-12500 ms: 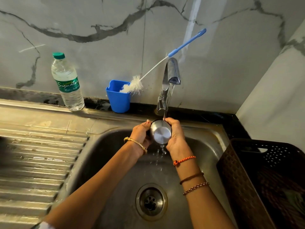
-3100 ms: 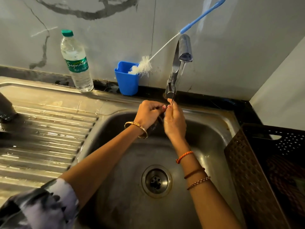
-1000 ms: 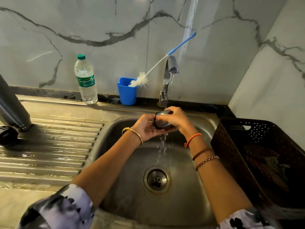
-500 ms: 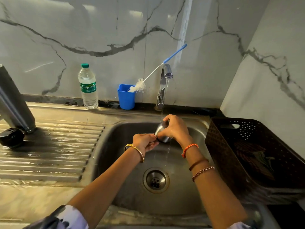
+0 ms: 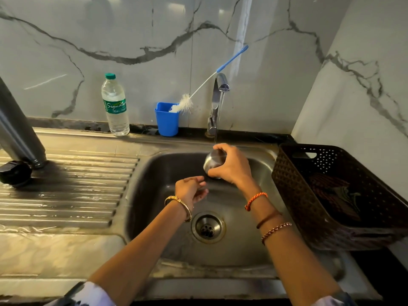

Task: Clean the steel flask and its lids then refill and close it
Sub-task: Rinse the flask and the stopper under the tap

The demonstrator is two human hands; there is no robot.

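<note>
Behind sink, bottle, blue cup, brush

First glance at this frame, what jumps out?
The right hand grips a steel cup lid under the running tap over the sink, with the left hand loose just below it. On the draining board at far left stands the steel flask with a black cap beside it.
</note>
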